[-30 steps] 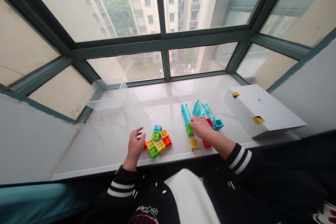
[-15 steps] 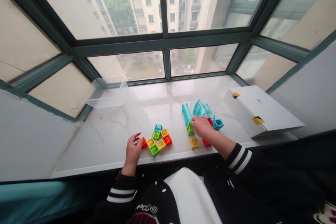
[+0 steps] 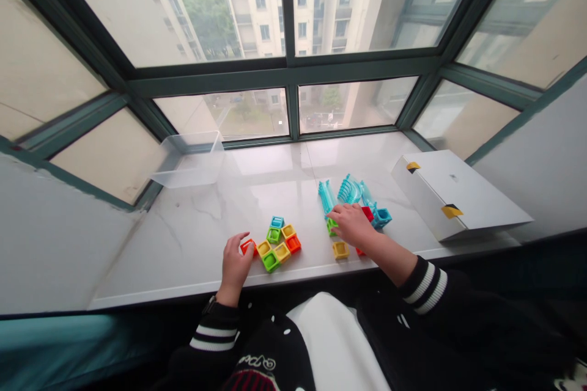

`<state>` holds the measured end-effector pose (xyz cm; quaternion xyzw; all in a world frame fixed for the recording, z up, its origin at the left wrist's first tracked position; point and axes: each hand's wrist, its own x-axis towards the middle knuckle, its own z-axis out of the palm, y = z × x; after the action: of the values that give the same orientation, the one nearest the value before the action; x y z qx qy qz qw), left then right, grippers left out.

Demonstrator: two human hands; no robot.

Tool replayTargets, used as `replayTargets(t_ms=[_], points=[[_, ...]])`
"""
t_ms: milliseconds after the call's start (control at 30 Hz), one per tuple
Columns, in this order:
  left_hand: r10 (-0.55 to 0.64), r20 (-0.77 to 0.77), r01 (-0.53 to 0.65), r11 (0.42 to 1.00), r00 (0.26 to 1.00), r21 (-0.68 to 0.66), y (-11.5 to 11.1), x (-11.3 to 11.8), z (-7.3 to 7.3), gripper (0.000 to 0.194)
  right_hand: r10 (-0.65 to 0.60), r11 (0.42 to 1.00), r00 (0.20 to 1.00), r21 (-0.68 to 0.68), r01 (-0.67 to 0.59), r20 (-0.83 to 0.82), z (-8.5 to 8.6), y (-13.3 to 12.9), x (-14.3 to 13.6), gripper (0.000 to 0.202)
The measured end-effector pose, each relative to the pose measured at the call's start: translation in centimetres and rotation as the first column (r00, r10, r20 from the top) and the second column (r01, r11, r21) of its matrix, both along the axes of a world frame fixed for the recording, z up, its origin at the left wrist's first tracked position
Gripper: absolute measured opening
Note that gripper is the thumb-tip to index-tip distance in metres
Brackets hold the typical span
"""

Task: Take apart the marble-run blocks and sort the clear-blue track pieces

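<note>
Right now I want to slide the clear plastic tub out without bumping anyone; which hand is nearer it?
Left. The left hand is in front of the clear plastic tub, slightly rightward, by an orange block; the right hand is much farther rightward, over a green block.

Left hand open, thumb apart; right hand palm-down, fingers bent.

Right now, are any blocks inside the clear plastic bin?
No, the clear plastic bin holds none; the blocks lie outside it, on the sill.

Green block partly behind right fingers
</note>
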<state>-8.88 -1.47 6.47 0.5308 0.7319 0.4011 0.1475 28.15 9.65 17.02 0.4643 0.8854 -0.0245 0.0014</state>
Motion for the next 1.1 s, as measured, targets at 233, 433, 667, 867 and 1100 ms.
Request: replayTargets(t_ms=[233,433,667,867,1100], points=[[-0.174,-0.242,0.136,0.976,0.955,-0.168,0.7,3.3,-0.9,0.048,0.198,0.971,0.945,-0.079,-0.225,-0.262,-1.8,-2.9,-1.6,0.025],[-0.172,-0.353,0.103,0.973,0.92,-0.204,1.3,6.0,-0.7,0.051,0.179,0.938,0.951,-0.248,-0.242,-0.251,-4.6,-4.5,-4.7,0.051],[-0.25,-0.311,0.215,0.966,0.917,-0.142,2.5,7.5,-0.4,0.053,0.136,0.932,0.975,-0.311,-0.187,-0.176,-6.7,-4.8,-7.0,0.061],[-0.339,-0.245,0.33,0.941,0.908,-0.077,3.2,8.2,-0.6,0.051,0.117,0.933,0.978,-0.319,-0.168,-0.175,-6.8,-4.9,-7.0,0.056],[-0.346,-0.297,0.333,0.938,0.89,-0.096,2.9,8.6,-0.5,0.048,0.099,0.938,0.978,-0.311,-0.153,-0.184,-7.3,-5.0,-7.0,0.055]])
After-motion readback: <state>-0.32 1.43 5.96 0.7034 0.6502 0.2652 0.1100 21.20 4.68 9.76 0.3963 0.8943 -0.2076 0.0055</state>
